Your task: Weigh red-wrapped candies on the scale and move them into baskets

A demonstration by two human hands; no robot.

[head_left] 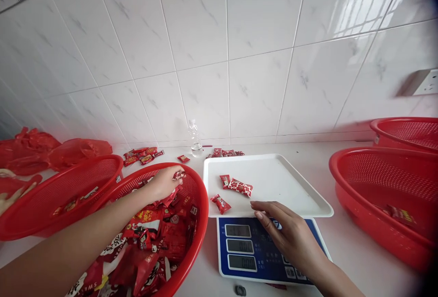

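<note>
My left hand (167, 184) is closed on a small red-and-white wrapped candy (178, 175), above the inner far side of a red plastic basket (201, 205). Red candy packets (147, 224) of several sizes fill that basket. My right hand (290, 231) hovers over the blue panel of a weighing scale (222, 265), fingers stretched out and holding nothing. Its fingertips are near the front edge of the scale's white tray (284, 183). On the tray lie a red flowered packet (240, 187) and two small red candies, one at the front (221, 204). The scale digits are hard to read.
Further left stands another red basket (118, 169), with red plastic bags (78, 151) behind it. Loose candies (142, 155) and a clear bottle (196, 144) sit by the tiled wall. Two red baskets (345, 160) are at right. A small dark object (240, 290) lies before the scale.
</note>
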